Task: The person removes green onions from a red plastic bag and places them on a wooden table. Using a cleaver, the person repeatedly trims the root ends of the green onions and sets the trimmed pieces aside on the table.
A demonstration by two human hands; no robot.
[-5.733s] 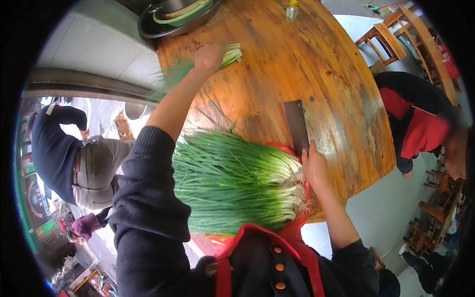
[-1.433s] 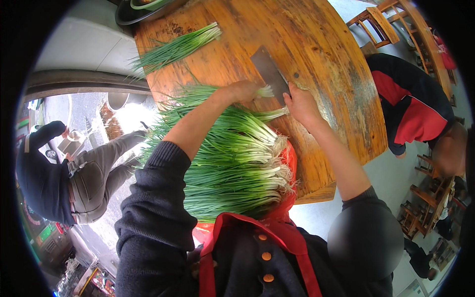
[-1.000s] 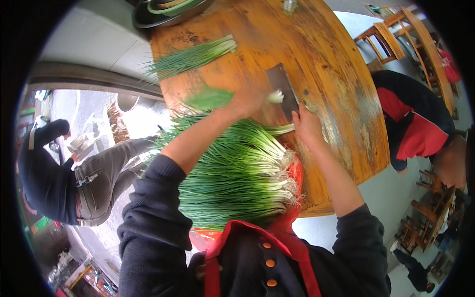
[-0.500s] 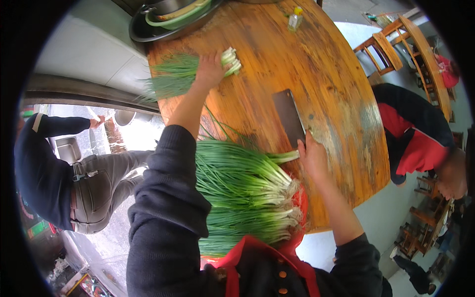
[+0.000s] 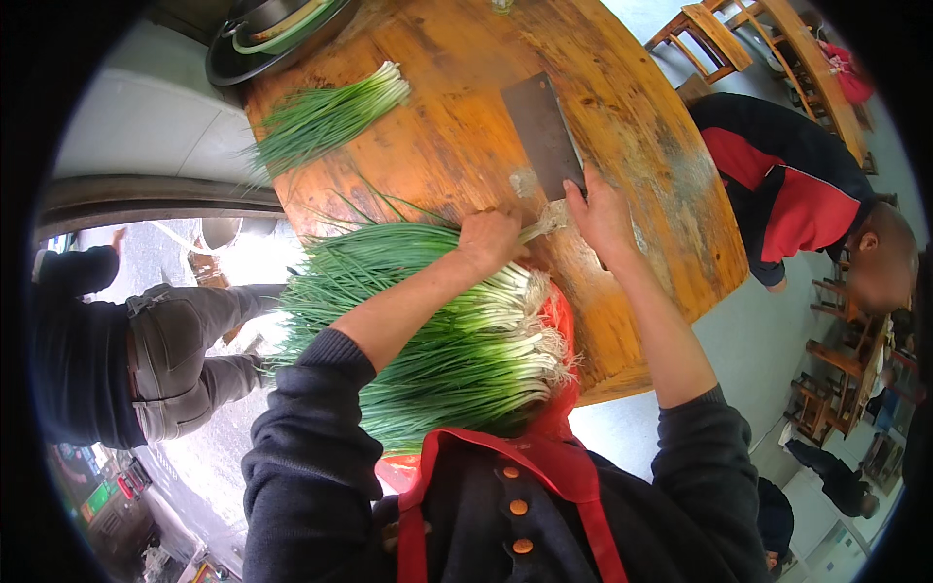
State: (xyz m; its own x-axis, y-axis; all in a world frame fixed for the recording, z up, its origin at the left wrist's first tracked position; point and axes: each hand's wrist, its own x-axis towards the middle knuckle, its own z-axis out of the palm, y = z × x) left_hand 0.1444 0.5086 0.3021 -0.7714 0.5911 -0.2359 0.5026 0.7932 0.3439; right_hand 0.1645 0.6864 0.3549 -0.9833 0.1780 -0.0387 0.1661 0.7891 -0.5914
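A large pile of spring onions [image 5: 437, 340] with green tops to the left and rooty white ends to the right lies at the near side of the table on a red plastic bag [image 5: 556, 394]. My left hand [image 5: 493, 236] is closed around a few spring onions at the pile's far edge, their pale root ends [image 5: 546, 222] sticking out toward my right hand. My right hand [image 5: 604, 216] grips a broad cleaver [image 5: 540, 134], its dark blade pointing away over the table. A smaller bundle of spring onions [image 5: 335, 115], with no roots showing, lies apart at the far left.
Under everything is a worn wooden table [image 5: 671, 243]. Stacked basins [image 5: 277, 44] stand at its far left corner, a small bottle [image 5: 501, 5] at its far edge. One person [image 5: 787, 185] is by the right edge; another [image 5: 165, 360] stands at the left.
My left hand has let go of the small bundle and come back to the pile, taking hold of some spring onions. My right hand keeps the cleaver. The whole view has shifted.
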